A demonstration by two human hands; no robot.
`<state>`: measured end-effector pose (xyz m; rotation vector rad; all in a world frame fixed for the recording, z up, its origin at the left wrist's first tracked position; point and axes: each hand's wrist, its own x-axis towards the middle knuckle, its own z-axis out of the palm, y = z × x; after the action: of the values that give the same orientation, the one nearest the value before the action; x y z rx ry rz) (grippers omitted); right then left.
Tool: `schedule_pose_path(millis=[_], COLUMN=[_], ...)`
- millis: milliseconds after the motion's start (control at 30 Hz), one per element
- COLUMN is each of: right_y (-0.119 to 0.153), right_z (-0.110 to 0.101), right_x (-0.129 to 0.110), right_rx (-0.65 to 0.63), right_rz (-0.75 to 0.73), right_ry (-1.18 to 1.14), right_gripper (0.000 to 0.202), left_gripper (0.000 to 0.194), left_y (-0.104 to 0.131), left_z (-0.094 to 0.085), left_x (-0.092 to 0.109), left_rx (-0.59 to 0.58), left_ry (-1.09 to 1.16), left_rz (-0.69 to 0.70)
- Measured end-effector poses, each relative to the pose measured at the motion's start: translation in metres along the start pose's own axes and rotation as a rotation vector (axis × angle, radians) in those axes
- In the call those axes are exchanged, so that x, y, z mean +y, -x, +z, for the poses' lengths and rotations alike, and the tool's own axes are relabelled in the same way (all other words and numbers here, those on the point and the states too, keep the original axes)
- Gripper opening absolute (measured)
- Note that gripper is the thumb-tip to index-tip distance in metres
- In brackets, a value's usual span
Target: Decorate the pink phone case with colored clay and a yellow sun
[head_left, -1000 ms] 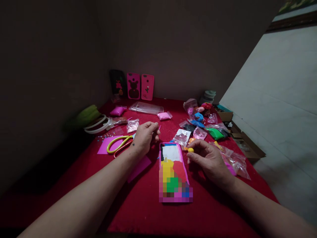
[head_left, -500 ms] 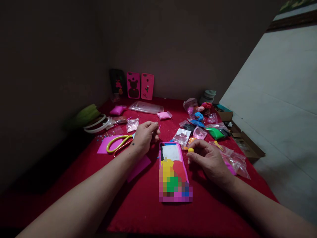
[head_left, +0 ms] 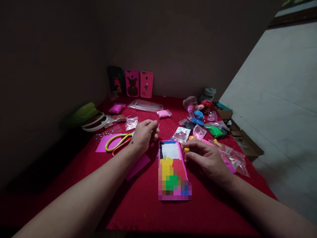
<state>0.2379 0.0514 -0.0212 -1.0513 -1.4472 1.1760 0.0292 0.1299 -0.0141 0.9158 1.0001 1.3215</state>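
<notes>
A phone case (head_left: 171, 150) with a pink rim and patches of white, yellow, red and green lies in front of me; its lower end is blurred out. Just right of its upper edge, my right hand (head_left: 206, 158) pinches a small yellow lump (head_left: 186, 149) between thumb and fingers. My left hand (head_left: 147, 134) is closed above the table, left of the case's top, with its fingertips pressed together; a thin pink tip shows beside them, and I cannot make out what it holds. Yellow- and red-handled scissors (head_left: 116, 142) lie under and beside my left wrist.
Bags of coloured clay, including a green one (head_left: 215, 131), crowd the right side of the red table (head_left: 148, 215). Three decorated cases, one with a bear (head_left: 132, 82), lean on the back wall. Clear cases (head_left: 146, 105) lie before them. Pink sheets (head_left: 138, 167) lie at the left.
My right hand has moved a little left with the yellow lump, closer to the case's upper right edge. My left hand stays nearly in place. The whole view has shifted slightly.
</notes>
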Motion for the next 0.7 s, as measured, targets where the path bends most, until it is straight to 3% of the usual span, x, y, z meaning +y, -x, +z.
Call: schedule_pose_path(millis=[233,700], right_y=[-0.0028,0.0004], right_z=[0.0024,-0.0021], right_x=[-0.0005,-0.0030], right_rx=[0.009,-0.053], right_rz=[0.002,0.091], right_ry=[-0.117,-0.009], right_gripper=[0.023,0.018], left_gripper=[0.019,0.019], left_y=[-0.0001,0.0014], left_z=[0.0003,0.0011], left_x=[0.0001,0.0015], left_rx=[-0.003,0.002], left_ry=[-0.005,-0.020], left_rz=[-0.004,-0.001])
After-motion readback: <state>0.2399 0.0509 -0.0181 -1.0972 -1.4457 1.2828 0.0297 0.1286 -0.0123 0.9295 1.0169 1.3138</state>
